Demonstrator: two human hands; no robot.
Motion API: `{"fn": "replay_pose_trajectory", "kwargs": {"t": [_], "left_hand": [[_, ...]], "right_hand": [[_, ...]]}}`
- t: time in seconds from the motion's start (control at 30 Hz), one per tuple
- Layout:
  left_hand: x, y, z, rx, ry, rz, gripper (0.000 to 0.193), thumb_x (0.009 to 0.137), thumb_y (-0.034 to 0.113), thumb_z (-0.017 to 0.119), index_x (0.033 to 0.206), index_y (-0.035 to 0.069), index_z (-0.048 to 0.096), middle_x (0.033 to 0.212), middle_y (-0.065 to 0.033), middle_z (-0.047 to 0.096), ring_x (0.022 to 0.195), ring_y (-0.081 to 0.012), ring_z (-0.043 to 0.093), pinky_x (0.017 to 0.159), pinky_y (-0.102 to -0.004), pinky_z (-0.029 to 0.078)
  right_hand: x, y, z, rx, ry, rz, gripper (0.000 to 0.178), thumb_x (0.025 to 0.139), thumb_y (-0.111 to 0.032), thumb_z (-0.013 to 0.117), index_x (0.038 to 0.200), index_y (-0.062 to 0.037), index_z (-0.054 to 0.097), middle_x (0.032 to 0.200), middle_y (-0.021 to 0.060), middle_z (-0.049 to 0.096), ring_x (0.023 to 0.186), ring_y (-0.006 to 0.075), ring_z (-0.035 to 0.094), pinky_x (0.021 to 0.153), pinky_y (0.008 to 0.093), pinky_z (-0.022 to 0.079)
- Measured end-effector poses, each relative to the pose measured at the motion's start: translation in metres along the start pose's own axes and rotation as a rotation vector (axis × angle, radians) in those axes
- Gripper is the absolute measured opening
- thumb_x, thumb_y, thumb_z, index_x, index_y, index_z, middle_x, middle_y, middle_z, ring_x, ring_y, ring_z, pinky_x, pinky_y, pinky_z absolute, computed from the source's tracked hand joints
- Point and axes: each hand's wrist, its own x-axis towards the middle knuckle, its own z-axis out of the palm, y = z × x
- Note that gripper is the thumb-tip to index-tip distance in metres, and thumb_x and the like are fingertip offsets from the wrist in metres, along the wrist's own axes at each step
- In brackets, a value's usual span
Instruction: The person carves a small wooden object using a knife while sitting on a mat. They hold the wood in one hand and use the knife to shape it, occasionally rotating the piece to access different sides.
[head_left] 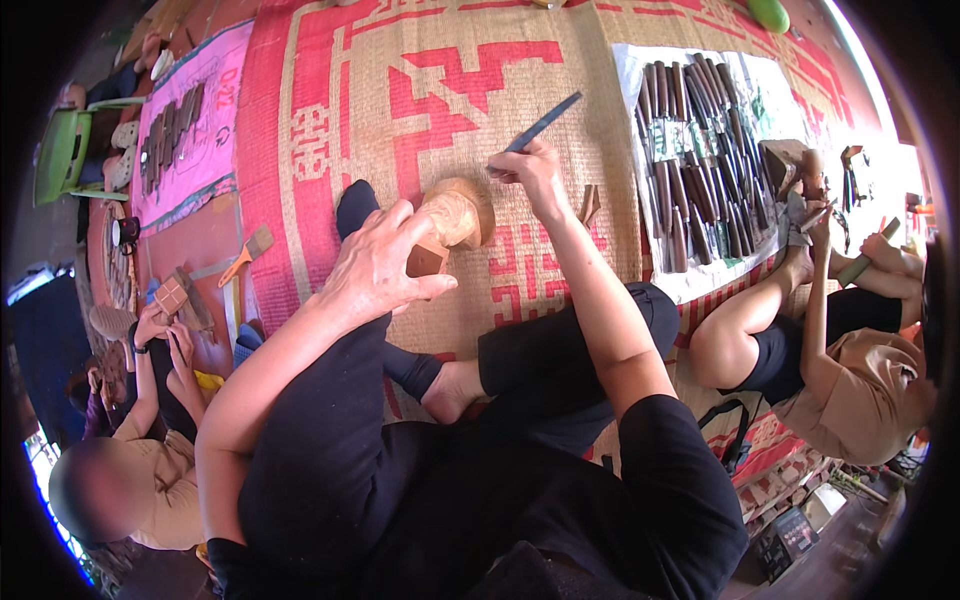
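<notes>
A carved piece of pale wood (462, 212) with a rounded body, a wide round end and a squared block end lies on the woven mat in front of me. My left hand (378, 262) is around the block end, thumb on the near side and fingers along the far side; part of the wood is hidden under it. Just right of the carving, my right hand (532, 172) is raised and closed on a long, flat, dark file (548, 120). The file slants away to the upper right, apart from the wood.
Rows of wooden-handled chisels (690, 150) lie on a white sheet to the right. More tools (172, 140) lie on a pink sheet at left, near a brush (248, 255). Dark wooden pieces (590, 205) lie beside my right forearm. Seated people work on both sides.
</notes>
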Motion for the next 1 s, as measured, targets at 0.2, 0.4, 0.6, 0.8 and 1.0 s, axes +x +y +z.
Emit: {"fn": "replay_pose_trajectory", "kwargs": {"t": [0.2,0.4,0.6,0.8,1.0], "left_hand": [[0.001,0.002,0.000,-0.003,0.007,0.007,0.053,0.068,0.040,0.076,0.098,0.004,0.052,0.097,-0.0121,0.049,0.094,-0.0326,0.053,0.081,-0.0447,0.045],[0.001,0.006,-0.002,0.020,-0.022,0.039,0.051,0.068,0.039,0.075,0.098,0.004,0.053,0.098,-0.0120,0.049,0.094,-0.0324,0.052,0.082,-0.0440,0.045],[-0.002,0.010,-0.003,0.072,-0.039,0.046,0.050,0.069,0.039,0.076,0.098,0.005,0.054,0.100,-0.0116,0.050,0.098,-0.0320,0.054,0.081,-0.0448,0.048],[0.003,0.007,-0.004,0.096,-0.030,0.094,0.049,0.067,0.037,0.078,0.097,0.006,0.053,0.100,-0.0112,0.049,0.097,-0.0320,0.054,0.079,-0.0447,0.049],[0.000,0.006,-0.004,0.097,-0.043,0.100,0.048,0.067,0.036,0.077,0.098,0.007,0.054,0.099,-0.0110,0.048,0.094,-0.0328,0.053,0.078,-0.0448,0.049]], "right_hand": [[-0.011,0.007,0.018,-0.004,-0.149,0.093,0.014,0.072,-0.002,0.071,0.085,0.0034,0.069,0.080,0.0134,0.070,0.069,0.0170,0.066,0.069,0.0295,0.054],[-0.003,0.007,0.005,0.011,-0.006,0.039,0.007,0.074,0.000,0.067,0.080,0.0017,0.065,0.071,0.0108,0.067,0.064,0.0154,0.065,0.058,0.0254,0.053],[-0.018,0.000,0.017,0.013,-0.175,0.041,0.015,0.074,-0.005,0.072,0.087,0.0020,0.068,0.082,0.0132,0.070,0.077,0.0184,0.066,0.075,0.0296,0.052],[0.000,0.008,0.006,0.000,-0.043,0.084,0.016,0.075,-0.008,0.070,0.088,0.0028,0.067,0.080,0.0144,0.069,0.076,0.0191,0.066,0.074,0.0304,0.053],[-0.006,0.004,0.020,-0.005,-0.150,0.007,0.013,0.076,-0.010,0.071,0.085,-0.0005,0.069,0.081,0.0102,0.070,0.078,0.0198,0.065,0.075,0.0329,0.052]]}}
